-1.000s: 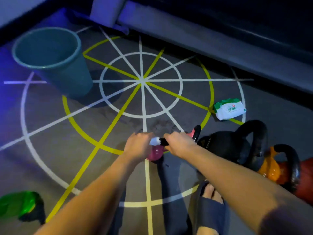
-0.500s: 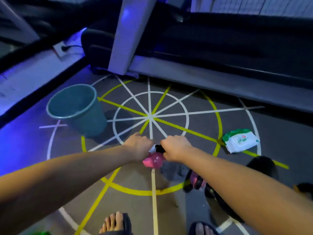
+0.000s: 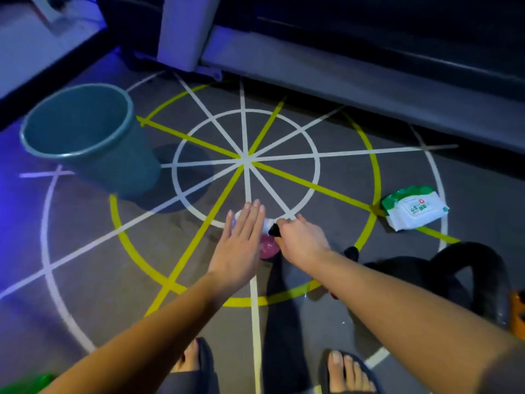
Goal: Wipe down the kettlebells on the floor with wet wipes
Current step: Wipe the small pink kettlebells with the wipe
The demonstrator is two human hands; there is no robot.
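Pink kettlebell (image 3: 268, 250), small and low on the floor (image 3: 341, 251), just inside a yellow taped ring and beside a white line that runs toward the camera; its black handle shows between the two hands. A white wipe (image 3: 266, 224) lies over the handle end, showing on either side of the left fingers. To the right stand a large black kettlebell (image 3: 454, 275) and, at the frame edge beyond it, part of an orange kettlebell (image 3: 517, 314). The floor is grey and marked with white and yellow tape: concentric circles crossed by spokes that meet at one hub beyond the hands. A pale machine base (image 3: 341, 89) with an upright post runs along the far side, the room dim with blue light at left. A pack of wet wipes (image 3: 414, 207), white with a green edge, lies on the outer yellow ring to the right, well apart from the hands. A teal bucket (image 3: 85, 137) stands upright at far left, its inside dark and its contents not discernible. Left hand (image 3: 241, 245): fingers straight and together, palm down, laid flat over the wipe, gripping nothing. Right hand (image 3: 301, 240): fingers curled round the black handle, knuckles up. Two feet in slippers (image 3: 349, 373) stand at the bottom edge; a green object (image 3: 31, 385) shows at the lower left corner
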